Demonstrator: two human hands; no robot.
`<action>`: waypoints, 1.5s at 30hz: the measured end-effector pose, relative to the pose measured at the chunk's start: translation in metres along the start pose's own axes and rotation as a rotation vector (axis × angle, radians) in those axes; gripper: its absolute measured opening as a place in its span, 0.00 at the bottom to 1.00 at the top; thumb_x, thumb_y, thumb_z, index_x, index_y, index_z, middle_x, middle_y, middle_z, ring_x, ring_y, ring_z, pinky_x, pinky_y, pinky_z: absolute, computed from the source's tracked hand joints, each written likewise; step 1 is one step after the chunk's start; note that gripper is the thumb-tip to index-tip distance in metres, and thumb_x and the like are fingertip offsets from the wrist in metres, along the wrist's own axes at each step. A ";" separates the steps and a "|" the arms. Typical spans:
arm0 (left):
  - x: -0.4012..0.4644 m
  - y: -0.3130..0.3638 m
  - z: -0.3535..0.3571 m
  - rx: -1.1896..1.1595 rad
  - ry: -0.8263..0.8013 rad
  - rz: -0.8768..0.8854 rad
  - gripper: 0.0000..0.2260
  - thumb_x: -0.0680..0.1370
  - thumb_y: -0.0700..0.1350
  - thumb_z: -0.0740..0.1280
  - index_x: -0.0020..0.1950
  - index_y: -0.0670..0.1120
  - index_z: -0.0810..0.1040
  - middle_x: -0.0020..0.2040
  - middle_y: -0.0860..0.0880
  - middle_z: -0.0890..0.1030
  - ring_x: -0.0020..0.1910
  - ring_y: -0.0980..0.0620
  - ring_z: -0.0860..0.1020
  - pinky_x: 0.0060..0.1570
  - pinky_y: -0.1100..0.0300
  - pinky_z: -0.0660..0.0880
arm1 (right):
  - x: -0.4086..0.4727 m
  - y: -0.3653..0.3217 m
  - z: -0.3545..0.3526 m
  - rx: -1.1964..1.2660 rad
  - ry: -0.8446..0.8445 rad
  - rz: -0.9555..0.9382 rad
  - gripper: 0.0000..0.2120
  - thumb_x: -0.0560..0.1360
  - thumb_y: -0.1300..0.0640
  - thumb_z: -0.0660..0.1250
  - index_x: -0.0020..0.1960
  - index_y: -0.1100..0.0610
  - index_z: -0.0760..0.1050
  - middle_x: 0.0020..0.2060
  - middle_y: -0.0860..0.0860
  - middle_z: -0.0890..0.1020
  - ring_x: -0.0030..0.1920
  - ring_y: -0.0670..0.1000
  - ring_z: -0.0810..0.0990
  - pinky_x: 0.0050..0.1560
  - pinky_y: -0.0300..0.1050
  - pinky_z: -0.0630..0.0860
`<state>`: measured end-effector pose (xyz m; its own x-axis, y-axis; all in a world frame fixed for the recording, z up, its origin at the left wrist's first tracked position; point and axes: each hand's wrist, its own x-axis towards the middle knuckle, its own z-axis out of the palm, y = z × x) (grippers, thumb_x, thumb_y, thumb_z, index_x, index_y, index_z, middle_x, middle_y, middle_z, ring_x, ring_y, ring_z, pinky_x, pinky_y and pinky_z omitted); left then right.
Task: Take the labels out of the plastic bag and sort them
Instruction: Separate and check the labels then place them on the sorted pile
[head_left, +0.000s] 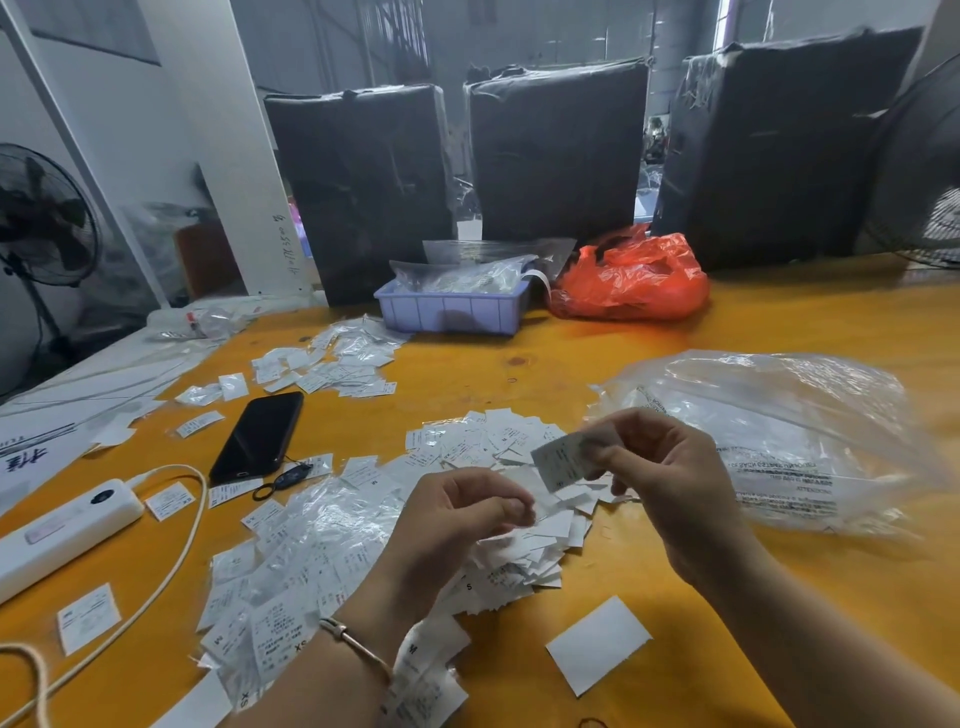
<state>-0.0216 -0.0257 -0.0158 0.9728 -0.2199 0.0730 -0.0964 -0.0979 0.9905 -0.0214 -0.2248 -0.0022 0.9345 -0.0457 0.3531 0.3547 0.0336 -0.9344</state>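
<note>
My right hand (660, 483) pinches a small white label (560, 461) between thumb and fingers, held above a heap of loose white labels (524, 551) on the yellow table. My left hand (457, 519) hovers just left of it with fingers curled; whether it pinches anything I cannot tell. A large clear plastic bag (779, 436) with printed text lies crumpled to the right of my right hand. Small clear packets of labels (311, 545) lie spread to the left of the heap. Another group of labels (332, 364) lies farther back.
A black phone (260, 436) and a white power bank (62, 535) with a cable lie on the left. A blue tray (452, 312) of bags and an orange plastic bag (634, 280) stand at the back before black wrapped bales (556, 150). A blank white card (597, 644) lies near me.
</note>
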 end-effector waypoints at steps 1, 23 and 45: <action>-0.001 0.001 0.001 0.010 0.010 0.003 0.05 0.75 0.38 0.71 0.41 0.44 0.87 0.42 0.45 0.86 0.46 0.52 0.84 0.47 0.64 0.80 | 0.000 0.001 0.000 0.009 0.028 -0.023 0.05 0.72 0.70 0.68 0.42 0.61 0.79 0.34 0.53 0.83 0.32 0.48 0.79 0.28 0.37 0.71; -0.001 0.002 -0.001 0.062 0.126 0.139 0.05 0.69 0.43 0.77 0.41 0.43 0.87 0.43 0.50 0.87 0.46 0.55 0.84 0.44 0.68 0.78 | -0.015 -0.010 0.008 -0.374 0.135 -0.505 0.27 0.70 0.71 0.71 0.63 0.49 0.73 0.34 0.59 0.81 0.33 0.58 0.81 0.37 0.52 0.79; -0.004 0.005 0.001 0.060 0.109 0.143 0.06 0.65 0.49 0.77 0.37 0.48 0.85 0.42 0.48 0.86 0.45 0.53 0.84 0.44 0.60 0.81 | -0.017 -0.013 0.008 -0.522 0.157 -0.649 0.17 0.69 0.60 0.66 0.58 0.55 0.76 0.34 0.54 0.81 0.33 0.51 0.77 0.31 0.36 0.75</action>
<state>-0.0267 -0.0263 -0.0110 0.9650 -0.1296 0.2279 -0.2445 -0.1318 0.9606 -0.0420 -0.2167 0.0044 0.5213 -0.0361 0.8526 0.7236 -0.5110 -0.4641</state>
